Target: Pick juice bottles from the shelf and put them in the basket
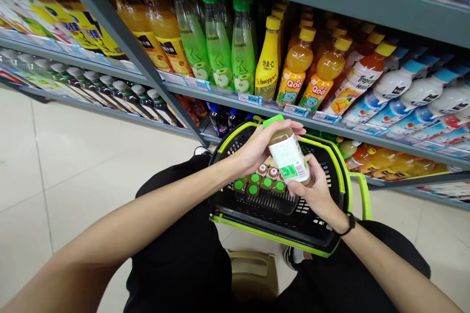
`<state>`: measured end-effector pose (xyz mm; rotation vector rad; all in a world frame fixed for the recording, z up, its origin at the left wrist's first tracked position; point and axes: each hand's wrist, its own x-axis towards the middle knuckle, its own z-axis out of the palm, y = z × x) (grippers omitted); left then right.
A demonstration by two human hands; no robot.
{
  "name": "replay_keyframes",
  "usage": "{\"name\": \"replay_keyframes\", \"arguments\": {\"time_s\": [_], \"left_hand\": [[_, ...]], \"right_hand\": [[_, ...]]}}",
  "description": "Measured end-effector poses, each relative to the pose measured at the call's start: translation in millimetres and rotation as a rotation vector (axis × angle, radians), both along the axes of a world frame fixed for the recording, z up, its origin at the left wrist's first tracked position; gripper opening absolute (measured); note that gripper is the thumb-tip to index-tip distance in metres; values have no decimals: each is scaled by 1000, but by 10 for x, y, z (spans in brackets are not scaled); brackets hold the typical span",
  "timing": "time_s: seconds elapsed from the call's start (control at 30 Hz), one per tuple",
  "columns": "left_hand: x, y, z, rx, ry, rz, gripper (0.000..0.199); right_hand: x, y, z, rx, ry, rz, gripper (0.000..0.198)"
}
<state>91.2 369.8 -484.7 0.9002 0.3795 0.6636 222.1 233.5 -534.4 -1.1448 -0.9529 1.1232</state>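
A drink bottle with a green cap and a white-and-green label is tilted above the basket, its cap towards the shelf and its label facing up. My left hand holds its upper part just below the cap, fingers laid over the far side. Around its lower end, my right hand is closed, thumb at the base. Below both hands is a black shopping basket with lime-green rim and handles. Inside it stand several green-capped bottles and several bottles with white-and-orange caps, partly hidden by the held bottle.
A grey shelf edge with price tags runs just beyond the basket. On it stand green apple drink bottles, a yellow Schweppes bottle and orange Qoo bottles. A beige stool shows between my legs on the tiled floor.
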Motion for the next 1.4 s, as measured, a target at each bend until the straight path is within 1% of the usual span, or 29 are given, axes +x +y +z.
{"name": "replay_keyframes", "arguments": {"time_s": [0.1, 0.17, 0.43, 0.53, 0.63, 0.7, 0.8, 0.9, 1.0, 1.1, 1.2, 1.3, 1.33, 1.4], "left_hand": [[-4, 3, -16, -6, 3, -12, 44], [-9, 6, -26, -2, 6, -22, 45], [-7, -6, -26, -26, 13, -33, 49], [-11, -15, -16, -36, 10, -49, 49], [-22, -21, -4, -40, 22, -45, 48], [-29, -23, 1, -42, 30, -47, 48], [-32, -22, 1, -34, 35, -44, 48], [-26, -15, 0, -7, 34, -23, 51], [-19, -6, 11, 19, 33, -12, 55], [-18, 3, 33, 36, 39, -15, 57], [-23, 12, 51, 54, 49, -33, 61], [-33, 17, 50, 66, 37, -60, 65], [-37, 18, 48, 68, 29, -66, 65], [-42, 17, 42, 66, 7, -73, 64]], "right_hand": [[-14, -6, -16, 28, -40, -24, 52], [-15, -13, -29, 62, -111, -63, 52], [87, -51, -50, 198, -636, -229, 67], [152, -43, -56, 283, -798, -301, 71], [204, -27, -68, 392, -894, -355, 74], [213, -22, -69, 407, -901, -366, 73], [185, -32, -54, 325, -842, -348, 71], [132, -47, -22, 205, -714, -290, 68], [93, -48, 28, 100, -521, -220, 62], [80, -25, 89, 11, -254, -130, 50], [78, 3, 131, -34, -21, -17, 46], [69, 14, 147, -45, 124, 98, 43], [64, 13, 151, -56, 160, 127, 43], [52, 10, 164, -105, 216, 171, 51]]}}
